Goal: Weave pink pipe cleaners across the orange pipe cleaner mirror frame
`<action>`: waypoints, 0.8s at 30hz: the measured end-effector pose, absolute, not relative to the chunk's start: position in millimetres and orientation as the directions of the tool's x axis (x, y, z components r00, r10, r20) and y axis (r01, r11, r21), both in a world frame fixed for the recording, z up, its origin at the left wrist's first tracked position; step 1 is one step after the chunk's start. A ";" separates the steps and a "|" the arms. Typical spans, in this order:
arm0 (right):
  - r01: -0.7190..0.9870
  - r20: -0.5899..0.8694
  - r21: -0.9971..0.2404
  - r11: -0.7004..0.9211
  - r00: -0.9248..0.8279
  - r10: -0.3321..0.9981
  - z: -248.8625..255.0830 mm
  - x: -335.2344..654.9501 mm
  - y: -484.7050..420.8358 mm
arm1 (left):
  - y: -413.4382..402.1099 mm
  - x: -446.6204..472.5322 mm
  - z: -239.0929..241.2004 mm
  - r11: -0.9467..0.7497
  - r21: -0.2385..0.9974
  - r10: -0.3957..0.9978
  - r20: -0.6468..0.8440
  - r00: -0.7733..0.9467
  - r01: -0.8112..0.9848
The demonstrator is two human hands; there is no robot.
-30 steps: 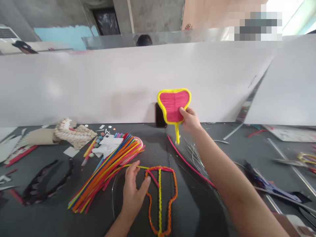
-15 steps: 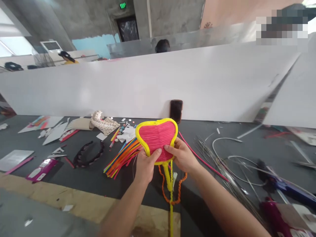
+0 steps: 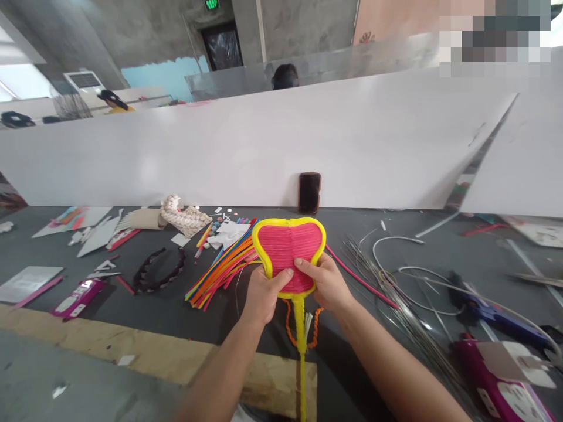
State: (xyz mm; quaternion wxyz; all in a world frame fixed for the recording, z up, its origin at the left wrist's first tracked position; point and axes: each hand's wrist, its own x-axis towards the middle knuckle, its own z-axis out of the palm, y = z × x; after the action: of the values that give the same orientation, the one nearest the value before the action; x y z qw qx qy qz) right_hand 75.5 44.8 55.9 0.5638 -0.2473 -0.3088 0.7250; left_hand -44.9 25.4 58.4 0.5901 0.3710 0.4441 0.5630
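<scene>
Between my hands is a heart-shaped fan [image 3: 281, 246], its pink ribbed face edged in thick yellow. Its yellow handle [image 3: 299, 322] points down toward me, and a thin yellow strand runs on below it. My left hand [image 3: 263, 292] grips the lower left edge with the thumb on the pink face. On the lower right edge, my right hand [image 3: 329, 282] is closed the same way, thumb on the front. Fingers behind the fan are hidden. A twisted orange cord [image 3: 315, 329] hangs in a loop by the handle. Colourful pipe cleaners [image 3: 220, 271] lie left of the fan.
A phone [image 3: 309, 192] leans against the white partition [image 3: 211, 158]. Loose metal wires [image 3: 400, 308], a blue glue gun [image 3: 497, 316] and a purple box [image 3: 492, 381] lie right. Left are a dark braided band [image 3: 160, 271] and a purple-and-white packet [image 3: 79, 299]. People sit beyond the partition.
The fan has shifted slightly right and tipped so its handle lines up straighter below it. Both hands keep their hold. The orange loop hangs higher, partly behind the handle.
</scene>
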 end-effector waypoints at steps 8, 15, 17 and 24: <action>-0.735 -0.093 -0.642 -0.217 -0.207 0.974 61.4 81.4 49.3 | 28.9 -36.9 60.2 0.102 0.924 0.993 -0.114 -0.013 -0.368; -0.649 -0.015 -0.736 -0.193 -0.270 0.963 61.5 91.9 52.1 | 28.7 -34.5 60.2 0.107 0.873 0.989 -0.141 -0.035 -0.476; -0.665 -0.031 -0.724 -0.184 -0.235 0.971 59.2 88.6 50.8 | 29.1 -32.3 59.8 0.102 0.867 0.987 -0.149 -0.057 -0.487; -0.751 -0.082 -0.643 -0.152 -0.129 0.988 59.2 77.1 45.1 | 31.1 -26.1 61.4 0.114 0.868 0.978 -0.183 -0.097 -0.483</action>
State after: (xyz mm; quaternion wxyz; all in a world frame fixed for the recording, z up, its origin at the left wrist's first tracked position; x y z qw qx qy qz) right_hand 77.1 45.1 59.2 0.6083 -0.2554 -0.2326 0.7146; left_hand -26.1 31.1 61.4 0.6080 0.2858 0.4330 0.6010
